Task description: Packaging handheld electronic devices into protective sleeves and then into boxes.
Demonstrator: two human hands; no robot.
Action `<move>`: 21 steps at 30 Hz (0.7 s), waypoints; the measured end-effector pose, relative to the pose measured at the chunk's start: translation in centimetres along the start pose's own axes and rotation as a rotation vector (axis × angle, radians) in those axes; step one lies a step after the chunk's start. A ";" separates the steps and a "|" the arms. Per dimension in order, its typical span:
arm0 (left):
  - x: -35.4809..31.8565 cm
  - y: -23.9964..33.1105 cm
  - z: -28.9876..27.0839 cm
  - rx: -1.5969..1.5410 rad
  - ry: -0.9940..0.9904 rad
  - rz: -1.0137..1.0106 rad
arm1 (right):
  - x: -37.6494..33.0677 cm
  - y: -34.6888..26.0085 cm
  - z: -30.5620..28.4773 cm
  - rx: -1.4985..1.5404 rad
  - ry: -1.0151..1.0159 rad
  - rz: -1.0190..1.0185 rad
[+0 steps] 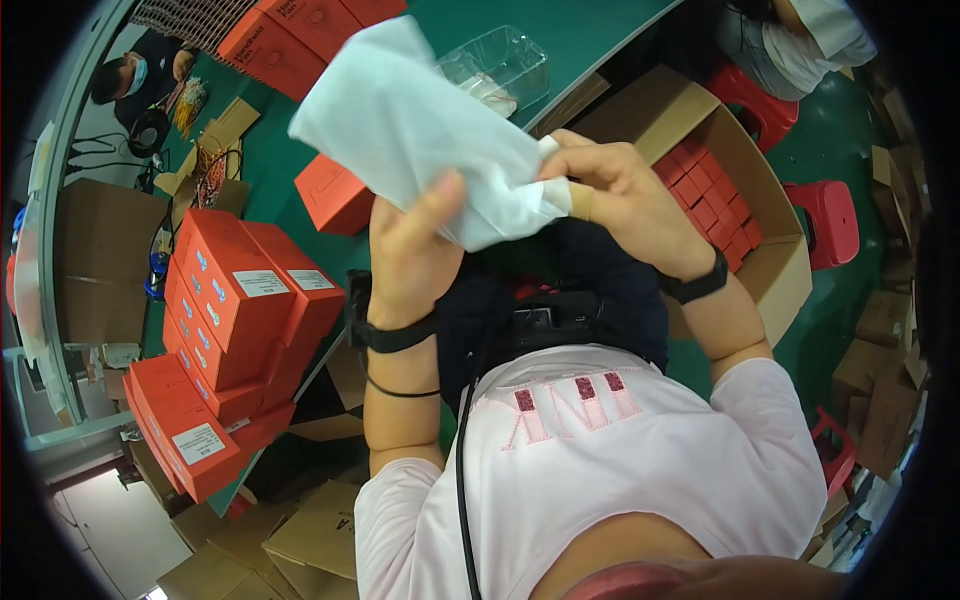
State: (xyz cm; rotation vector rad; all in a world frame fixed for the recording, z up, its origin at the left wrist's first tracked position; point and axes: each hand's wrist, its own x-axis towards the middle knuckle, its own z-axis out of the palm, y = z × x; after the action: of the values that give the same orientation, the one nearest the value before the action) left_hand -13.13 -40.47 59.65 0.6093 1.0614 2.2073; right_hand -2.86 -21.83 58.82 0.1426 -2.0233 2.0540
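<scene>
My left hand (420, 240) is closed around the lower side of a soft white cloth-like bag (410, 120), thumb across its front. The bag is held up over the edge of the green table, slanting toward the upper left. At its right end my right hand (625, 195) pinches the gathered white edge with thumb and fingers. White coverings, seemingly finger cots, show at those fingertips. What the bag contains, if anything, is hidden. Just behind my left hand a single orange-red box (330, 195) sits on the table.
Orange-red boxes (225, 310) are stacked at the left, more (290, 45) at the far side. A clear plastic bin (520, 65) stands behind the bag. At the right an open carton (780, 270) holds small orange-red boxes, beside red stools (830, 225). Other people sit at the far corners.
</scene>
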 end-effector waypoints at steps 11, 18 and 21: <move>-1.4 1.0 1.4 1.408 -0.513 0.122 | -1.5 6.6 -2.4 0.666 -0.349 0.568; 1.6 1.4 1.9 1.692 -0.474 0.427 | 5.8 -1.5 -6.8 -0.037 -0.915 0.443; 2.8 1.9 1.9 1.796 -0.362 0.336 | 9.0 -4.2 -4.8 -0.356 -0.860 0.415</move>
State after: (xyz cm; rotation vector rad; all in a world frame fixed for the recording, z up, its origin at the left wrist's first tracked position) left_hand -14.53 -38.49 62.64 1.8250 2.6145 0.6360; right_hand -10.03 -16.08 64.94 0.6868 -3.1235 1.9887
